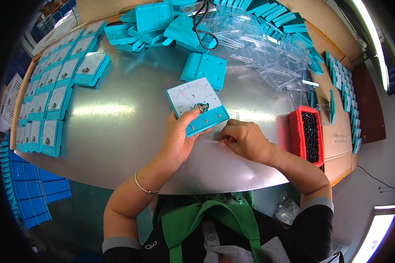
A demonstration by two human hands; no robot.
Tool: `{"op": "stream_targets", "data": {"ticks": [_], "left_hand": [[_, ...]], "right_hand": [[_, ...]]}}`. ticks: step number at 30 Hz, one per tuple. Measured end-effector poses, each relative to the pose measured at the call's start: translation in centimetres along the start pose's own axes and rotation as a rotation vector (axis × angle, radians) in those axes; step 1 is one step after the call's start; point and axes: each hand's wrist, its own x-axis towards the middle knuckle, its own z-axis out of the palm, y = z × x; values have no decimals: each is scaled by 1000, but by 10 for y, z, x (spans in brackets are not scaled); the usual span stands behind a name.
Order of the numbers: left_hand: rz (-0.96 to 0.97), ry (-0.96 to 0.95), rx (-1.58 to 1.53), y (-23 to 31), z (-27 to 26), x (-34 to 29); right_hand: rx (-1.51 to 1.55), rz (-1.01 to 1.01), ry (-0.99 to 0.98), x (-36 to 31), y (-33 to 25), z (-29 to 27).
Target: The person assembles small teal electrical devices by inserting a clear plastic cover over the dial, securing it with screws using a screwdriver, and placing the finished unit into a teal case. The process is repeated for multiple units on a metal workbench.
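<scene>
My left hand (178, 133) grips a teal panel voltmeter (205, 119), tilted above the metal table, with the thumb at its round centre mechanism. Its white dial, needle and several metal terminals on the teal lower part face up; no cover lies over the dial. Close by on the right, the fingers of my right hand (245, 139) are pinched low over the table on what looks like a clear plastic cover (210, 141). Most of that clear piece is hidden under the hand. Just beyond the voltmeter lies a teal housing (204, 69).
Rows of meters (55, 98) stand at the left edge. Teal housings (151, 26) and a heap of clear covers (272, 57) fill the far side, with a black cable (200, 30) hanging over them. A red bin (296, 136) of small black parts stands right, beside cardboard (338, 144).
</scene>
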Motion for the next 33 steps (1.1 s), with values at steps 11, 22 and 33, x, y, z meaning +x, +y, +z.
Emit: {"op": "stream_targets", "data": {"ticks": [11, 22, 33], "left_hand": [[78, 62, -47, 2, -7, 7], [-18, -40, 50, -16, 9, -1], [-34, -36, 93, -24, 5, 2]], "right_hand": [[-74, 127, -404, 34, -5, -30], [1110, -102, 769, -10, -22, -4], [1179, -228, 758, -11, -17, 14]]}}
